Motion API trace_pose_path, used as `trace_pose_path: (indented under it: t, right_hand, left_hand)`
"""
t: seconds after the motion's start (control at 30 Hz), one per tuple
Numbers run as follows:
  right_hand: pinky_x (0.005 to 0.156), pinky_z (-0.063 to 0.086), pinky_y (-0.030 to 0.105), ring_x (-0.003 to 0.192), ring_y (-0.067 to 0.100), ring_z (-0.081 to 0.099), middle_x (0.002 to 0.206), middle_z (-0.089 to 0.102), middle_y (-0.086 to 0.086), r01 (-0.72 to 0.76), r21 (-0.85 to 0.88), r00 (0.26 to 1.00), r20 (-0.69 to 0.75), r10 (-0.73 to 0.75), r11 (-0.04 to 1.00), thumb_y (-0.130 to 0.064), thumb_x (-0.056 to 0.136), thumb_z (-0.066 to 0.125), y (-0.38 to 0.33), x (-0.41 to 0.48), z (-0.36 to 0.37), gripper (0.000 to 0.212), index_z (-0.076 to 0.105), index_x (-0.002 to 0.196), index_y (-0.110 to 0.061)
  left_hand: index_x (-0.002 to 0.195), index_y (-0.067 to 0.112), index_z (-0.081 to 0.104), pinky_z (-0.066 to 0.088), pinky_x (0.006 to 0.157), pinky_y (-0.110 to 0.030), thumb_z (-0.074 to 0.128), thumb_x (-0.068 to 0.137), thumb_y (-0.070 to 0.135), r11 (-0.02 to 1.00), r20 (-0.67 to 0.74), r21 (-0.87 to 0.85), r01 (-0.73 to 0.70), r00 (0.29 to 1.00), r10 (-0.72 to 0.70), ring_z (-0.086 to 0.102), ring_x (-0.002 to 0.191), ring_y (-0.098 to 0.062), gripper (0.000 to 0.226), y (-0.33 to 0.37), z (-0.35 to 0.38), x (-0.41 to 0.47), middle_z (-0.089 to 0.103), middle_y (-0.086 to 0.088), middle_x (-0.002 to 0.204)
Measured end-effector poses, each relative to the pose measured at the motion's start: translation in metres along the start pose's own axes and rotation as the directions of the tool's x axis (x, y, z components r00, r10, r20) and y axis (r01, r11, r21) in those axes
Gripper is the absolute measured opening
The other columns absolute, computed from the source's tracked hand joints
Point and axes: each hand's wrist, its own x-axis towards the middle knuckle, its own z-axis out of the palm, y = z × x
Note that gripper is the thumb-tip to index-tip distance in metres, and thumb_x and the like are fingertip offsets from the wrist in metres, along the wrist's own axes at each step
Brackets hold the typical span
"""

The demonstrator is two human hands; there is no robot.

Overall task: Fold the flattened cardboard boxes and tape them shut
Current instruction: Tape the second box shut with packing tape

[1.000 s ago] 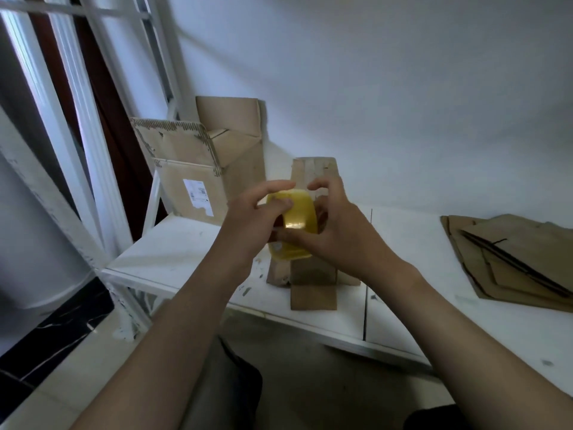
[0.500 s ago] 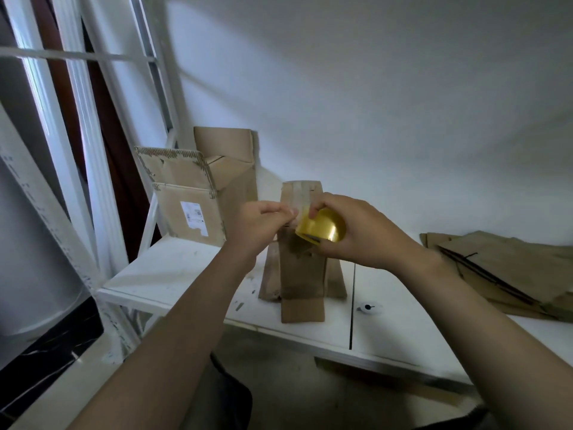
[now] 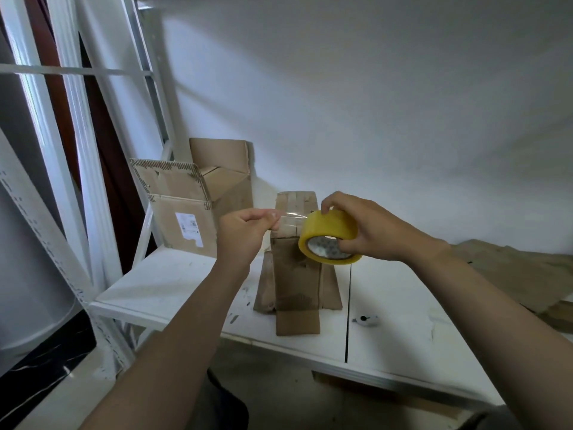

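Note:
A tall narrow cardboard box (image 3: 296,274) stands upright on the white table (image 3: 173,283), its lower flaps splayed out on the surface. In front of its upper part my right hand (image 3: 369,231) grips a yellow tape roll (image 3: 329,235). My left hand (image 3: 248,232) pinches the free end of the clear tape strip (image 3: 290,216), which is stretched a short way from the roll across the box's top.
A larger open cardboard box (image 3: 192,206) with a white label stands at the table's back left. Flattened cardboard (image 3: 521,271) lies stacked at the right. A small white object (image 3: 367,320) lies on the table near the front. White shelf posts (image 3: 77,150) rise at the left.
The hands have drawn apart: my left hand has pulled the tape end leftward off the roll, and my right hand has turned the roll so its core faces me.

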Motion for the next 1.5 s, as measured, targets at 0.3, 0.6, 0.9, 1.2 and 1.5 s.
trace_pose_path:
  t: [0.3,0.6,0.9,1.2,1.5]
  right_hand:
    - [0.077,0.045,0.028,0.094,0.014,0.047,0.102,0.038,-0.019,-0.062,-0.128,0.993,0.09,0.074,0.99,-0.02,0.087,0.073,0.056,-0.01,-0.005,0.063,0.049,0.128,-0.061]
    - [0.08,0.044,0.03,0.097,0.019,0.05,0.11,0.054,-0.006,0.099,-0.113,0.988,-0.105,-0.11,0.989,-0.017,0.079,0.071,0.089,-0.011,0.024,0.05,0.066,0.121,-0.043]
    - [0.077,0.035,0.029,0.096,0.017,0.045,0.109,0.053,-0.006,0.063,-0.125,0.988,-0.135,-0.08,0.99,-0.013,0.08,0.073,0.104,0.003,0.042,0.052,0.067,0.122,-0.041]
    - [0.079,0.037,0.032,0.097,0.014,0.041,0.11,0.051,-0.011,0.044,-0.111,0.99,-0.125,-0.057,0.993,-0.013,0.079,0.073,0.129,0.015,0.075,0.048,0.07,0.123,-0.033]
    - [0.083,0.032,0.017,0.094,0.011,0.038,0.111,0.06,0.001,0.044,-0.048,0.971,-0.233,-0.054,0.998,-0.004,0.075,0.082,0.139,0.018,0.105,0.051,0.073,0.12,-0.028]
  left_hand:
    - [0.085,0.03,0.076,0.051,0.084,-0.022,0.077,0.087,0.028,0.999,-0.119,0.033,-0.013,0.993,0.016,0.071,0.078,-0.001,0.003,-0.025,-0.01,0.01,0.076,0.007,0.074]
    - [0.081,0.03,0.076,0.05,0.088,-0.027,0.077,0.086,0.03,0.998,-0.149,-0.016,0.06,0.987,-0.062,0.071,0.081,-0.005,0.005,-0.057,-0.011,0.019,0.077,0.003,0.076]
    - [0.085,0.03,0.074,0.042,0.071,-0.012,0.076,0.087,0.029,0.998,-0.176,0.004,0.066,0.982,-0.065,0.067,0.07,0.006,0.003,-0.074,-0.003,0.033,0.076,0.005,0.075]
    - [0.092,0.025,0.077,0.052,0.082,-0.026,0.076,0.088,0.028,0.993,-0.19,0.025,0.114,0.976,-0.107,0.067,0.07,0.004,0.005,-0.114,0.005,0.05,0.075,0.01,0.073]
    - [0.094,0.036,0.068,0.053,0.077,-0.022,0.059,0.099,0.032,0.945,-0.205,0.321,-0.055,0.971,0.126,0.067,0.083,-0.003,0.011,-0.143,0.031,0.062,0.067,0.023,0.083]
